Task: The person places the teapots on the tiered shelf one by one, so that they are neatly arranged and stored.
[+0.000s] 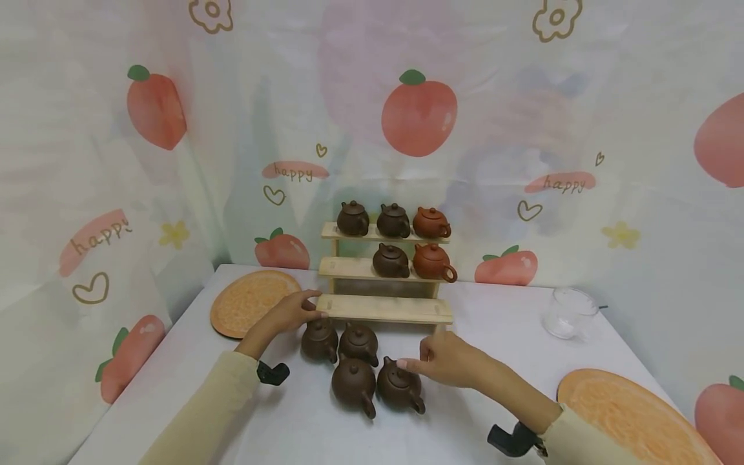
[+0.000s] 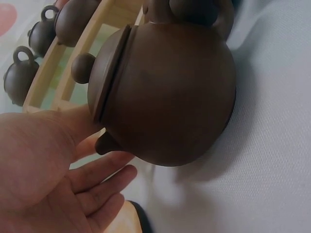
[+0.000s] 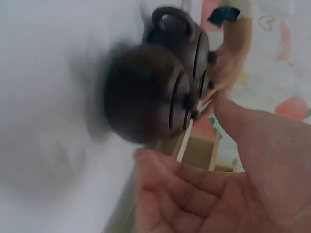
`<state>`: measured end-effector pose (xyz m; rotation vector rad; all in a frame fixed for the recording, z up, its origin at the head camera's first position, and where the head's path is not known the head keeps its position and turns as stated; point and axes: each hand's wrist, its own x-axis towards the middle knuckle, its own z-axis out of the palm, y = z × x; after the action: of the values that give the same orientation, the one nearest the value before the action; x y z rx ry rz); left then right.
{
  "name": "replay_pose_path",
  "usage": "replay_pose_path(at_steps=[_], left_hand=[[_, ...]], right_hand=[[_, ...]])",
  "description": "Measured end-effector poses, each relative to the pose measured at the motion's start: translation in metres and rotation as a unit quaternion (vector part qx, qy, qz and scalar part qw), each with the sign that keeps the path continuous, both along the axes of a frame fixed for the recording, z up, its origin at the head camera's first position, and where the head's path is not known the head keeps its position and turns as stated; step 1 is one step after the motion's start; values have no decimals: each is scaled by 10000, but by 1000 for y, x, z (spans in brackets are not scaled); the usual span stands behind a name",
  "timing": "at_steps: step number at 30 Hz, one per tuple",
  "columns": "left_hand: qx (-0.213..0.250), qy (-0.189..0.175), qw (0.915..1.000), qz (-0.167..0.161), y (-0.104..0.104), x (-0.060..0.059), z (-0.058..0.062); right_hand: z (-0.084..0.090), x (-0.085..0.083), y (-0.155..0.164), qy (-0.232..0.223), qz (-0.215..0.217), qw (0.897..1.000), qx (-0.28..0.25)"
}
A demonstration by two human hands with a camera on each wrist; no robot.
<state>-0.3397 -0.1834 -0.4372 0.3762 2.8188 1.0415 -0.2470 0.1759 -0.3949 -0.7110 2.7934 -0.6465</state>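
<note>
**Fig. — Five pots shelved, four left on the table**

Nearest my view: right hand (image 1: 450, 360), fingers relaxed and reaching left, fingertips at the lid of the front-right teapot (image 1: 400, 386); no closed grip that I can see, so holding nothing. Beside it sits the front-left teapot (image 1: 353, 384), w/ two more behind: back-left teapot (image 1: 319, 340) and back-right teapot (image 1: 358, 343). All four stand upright on the white table (image 1: 290, 426), clustered just in front of the wooden rack (image 1: 383, 309).

Left hand (image 1: 290, 312) rests fingers-out on the left end of the rack's bottom step, just above the back-left teapot; open, gripping nothing. Wrist view agrees: palm spread next to a pot body.

Farther back: middle step carries two pots, top step three. Bottom step bare.

My read: approx. half done. Five pots up, four still on the table, lowest step plus one middle slot unfilled.

Periphery: orange mats left and right, glass cup (image 1: 568, 313) at right.
</note>
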Motion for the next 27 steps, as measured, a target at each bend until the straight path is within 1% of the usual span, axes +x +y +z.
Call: replay_pose_path(at_steps=[4,6,8,10,16,20,22,27], left_hand=[[55,-22,10000,26,-1,1,-3],[59,-13,10000,30,-1,1,-4],[53,-5,10000,14,-1,0,-6],[49,8,10000,-2,0,0,-6],[61,8,10000,0,0,1,-3],[20,-39,10000,18,1,2,-2],[19,-59,10000,26,1,2,-1],[25,-31,10000,9,1,2,-1]], right_hand=[[-7,25,1,-450,-16,9980,439],[-12,34,2,-533,34,9970,558],[-18,39,3,-511,132,9974,495],[-22,41,5,-492,166,9979,379],[-31,40,10,-175,201,9994,233],[-39,40,15,-182,479,9987,-68],[-44,41,16,-117,615,9978,-221],[-53,42,20,431,737,9956,-377]])
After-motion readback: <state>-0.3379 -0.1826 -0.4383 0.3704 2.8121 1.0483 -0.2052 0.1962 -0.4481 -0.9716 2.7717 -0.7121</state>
